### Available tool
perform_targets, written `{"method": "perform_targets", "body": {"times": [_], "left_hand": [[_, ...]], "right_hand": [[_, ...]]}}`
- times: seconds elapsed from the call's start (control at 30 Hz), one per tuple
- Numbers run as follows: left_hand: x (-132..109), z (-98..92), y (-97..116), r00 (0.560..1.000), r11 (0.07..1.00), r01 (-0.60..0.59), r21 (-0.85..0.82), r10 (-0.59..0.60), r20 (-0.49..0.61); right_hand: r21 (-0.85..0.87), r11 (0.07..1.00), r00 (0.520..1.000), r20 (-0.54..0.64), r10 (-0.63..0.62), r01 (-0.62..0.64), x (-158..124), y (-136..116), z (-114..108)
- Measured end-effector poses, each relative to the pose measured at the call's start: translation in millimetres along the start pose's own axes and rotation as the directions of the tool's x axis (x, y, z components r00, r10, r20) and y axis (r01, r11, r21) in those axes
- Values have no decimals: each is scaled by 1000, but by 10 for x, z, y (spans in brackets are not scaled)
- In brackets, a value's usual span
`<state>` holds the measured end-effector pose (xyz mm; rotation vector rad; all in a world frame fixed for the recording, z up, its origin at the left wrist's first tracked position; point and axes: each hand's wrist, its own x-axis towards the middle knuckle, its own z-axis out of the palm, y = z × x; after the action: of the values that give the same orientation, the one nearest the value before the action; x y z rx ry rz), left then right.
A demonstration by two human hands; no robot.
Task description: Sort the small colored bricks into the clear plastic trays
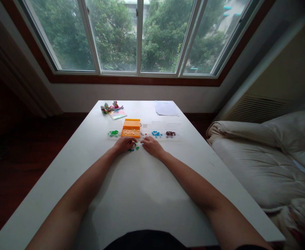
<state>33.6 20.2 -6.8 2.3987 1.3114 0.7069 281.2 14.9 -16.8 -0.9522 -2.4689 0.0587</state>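
Note:
My left hand (125,143) and my right hand (151,146) rest side by side on the white table (131,194), fingers curled down over a small scatter of green and blue pieces (134,148) between them. Whether either hand pinches a piece is too small to tell. Just beyond the hands sits an orange tray (131,128) with pale pieces in it. Clear lidded boxes flank it, holding green pieces (113,133), blue pieces (157,133) and dark red pieces (170,133).
A small colourful built model on a card (113,109) stands at the far left of the table, and a paper sheet (166,108) lies far right. A bed with a pale duvet (267,156) lies close to the table's right edge. A wide window (139,34) faces me.

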Motion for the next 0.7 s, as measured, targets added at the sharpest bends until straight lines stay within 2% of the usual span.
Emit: {"method": "perform_targets", "body": {"times": [0.3,0.7], "left_hand": [[0,-12,31,994,995,-62,-81,68,81],[-2,-44,65,994,996,-75,-55,80,77]], "right_hand": [[-8,1000,1000,22,22,-22,5,32,10],[-12,991,990,47,130,-130,6,44,-26]]}}
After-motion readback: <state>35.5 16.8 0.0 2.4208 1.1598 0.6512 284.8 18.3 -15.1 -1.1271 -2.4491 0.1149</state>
